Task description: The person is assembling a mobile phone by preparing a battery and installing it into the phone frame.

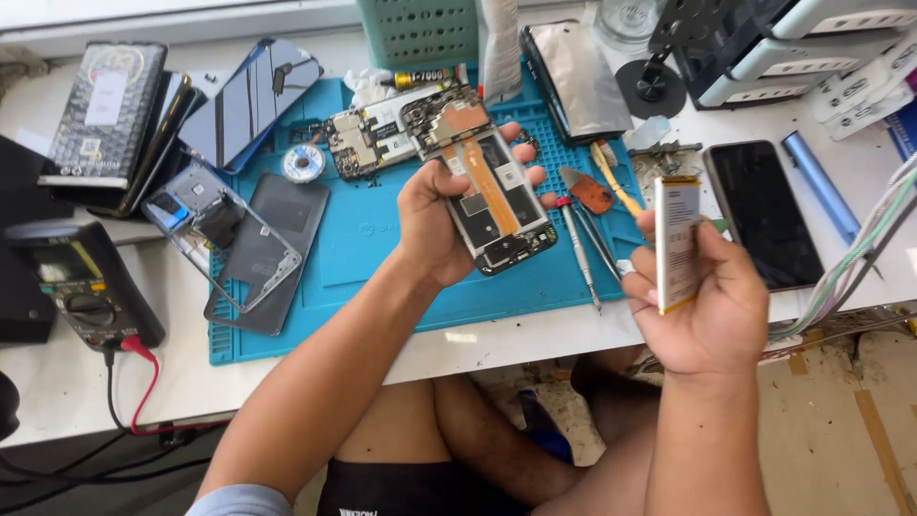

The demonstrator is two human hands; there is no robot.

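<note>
My left hand [435,215] grips an opened phone [482,182] with its back removed, showing an orange flex cable and circuit boards, held above the blue work mat [382,263]. My right hand [707,306] holds a flat white and yellow phone battery [676,241] upright on edge, near the table's front right. The two hands are apart, with the battery to the right of the phone.
On the mat lie a second bare phone board [368,139], a dark back cover [267,253], a clear phone frame [215,229], a screwdriver [578,253] and tweezers. A multimeter [81,287] stands left. Phones are stacked at the back left; a dark phone [762,215] lies right.
</note>
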